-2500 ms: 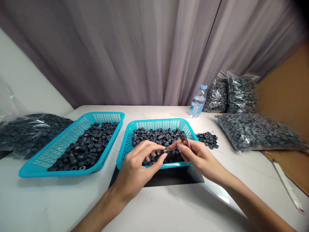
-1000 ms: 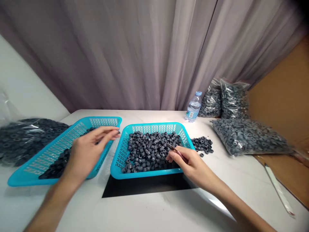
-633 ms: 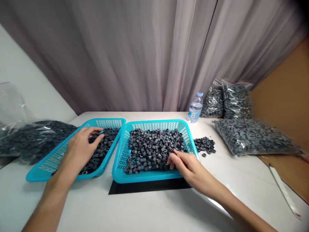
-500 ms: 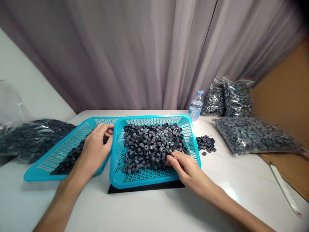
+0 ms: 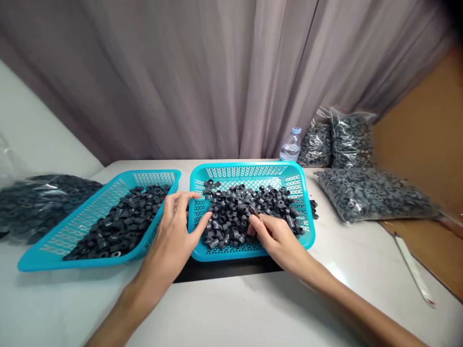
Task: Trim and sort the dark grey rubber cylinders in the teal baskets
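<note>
My left hand (image 5: 177, 221) is at the left rim of the right-hand turquoise basket (image 5: 197, 253). Its thumb and fingers are spread, reaching over that rim, with nothing visible between them. Over the front right part of this basket, my right hand (image 5: 273, 233) pinches a thin dark tool (image 5: 253, 209) whose tip points into the pile; its exact kind is hidden by the fingers. Short dark grey ring-shaped pieces (image 5: 235, 207) with holes fill the basket in a loose heap. Similar dark pieces (image 5: 119, 221) lie in the left turquoise basket (image 5: 83, 263).
Bags of dark pieces lie at the left (image 5: 50, 202) and right (image 5: 372, 195), with more bags (image 5: 350, 137) standing behind. A water bottle (image 5: 291, 144) stands at the back. Loose pieces (image 5: 314, 208) sit beside the basket. A white strip-like tool (image 5: 414, 270) lies at the right edge.
My left hand has moved right, from the left basket to the right one. The right basket has shifted right and back, and its pieces lie differently. My right hand still pinches the thin tool.
</note>
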`<state>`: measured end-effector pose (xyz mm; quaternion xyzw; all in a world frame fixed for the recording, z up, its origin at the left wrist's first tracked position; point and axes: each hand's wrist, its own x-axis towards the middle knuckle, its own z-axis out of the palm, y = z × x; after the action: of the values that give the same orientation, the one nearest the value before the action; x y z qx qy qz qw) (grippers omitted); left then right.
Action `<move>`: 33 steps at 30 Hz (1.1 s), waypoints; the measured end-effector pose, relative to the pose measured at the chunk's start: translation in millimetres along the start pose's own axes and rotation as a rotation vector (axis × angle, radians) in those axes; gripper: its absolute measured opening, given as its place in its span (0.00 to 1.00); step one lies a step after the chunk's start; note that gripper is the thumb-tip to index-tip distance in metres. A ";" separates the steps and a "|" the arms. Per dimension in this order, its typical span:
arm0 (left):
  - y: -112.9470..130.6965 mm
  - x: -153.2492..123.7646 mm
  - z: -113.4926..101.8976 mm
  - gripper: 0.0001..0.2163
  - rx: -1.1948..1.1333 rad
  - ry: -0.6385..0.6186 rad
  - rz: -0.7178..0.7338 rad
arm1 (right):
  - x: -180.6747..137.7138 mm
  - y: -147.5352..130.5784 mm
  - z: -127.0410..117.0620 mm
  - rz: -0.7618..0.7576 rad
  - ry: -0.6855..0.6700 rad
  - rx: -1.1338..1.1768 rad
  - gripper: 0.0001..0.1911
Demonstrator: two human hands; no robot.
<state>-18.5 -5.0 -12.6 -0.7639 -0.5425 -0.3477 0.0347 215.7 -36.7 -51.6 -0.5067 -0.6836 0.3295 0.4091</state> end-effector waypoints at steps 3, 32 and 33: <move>-5.9 1.2 5.6 0.10 -0.057 -0.061 -0.029 | 2.2 -0.4 -6.5 0.041 0.035 0.043 0.28; -25.6 -0.4 7.9 0.11 -0.008 -0.191 -0.069 | 3.4 3.1 -58.3 0.030 -0.269 -0.266 0.07; -28.5 -0.6 7.7 0.11 0.005 -0.209 -0.064 | 3.7 3.2 -59.1 0.049 -0.261 -0.216 0.07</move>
<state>-39.1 9.5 -28.0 -0.7784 -0.5680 -0.2656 -0.0313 269.2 -30.2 -27.0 -0.5172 -0.7499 0.3269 0.2516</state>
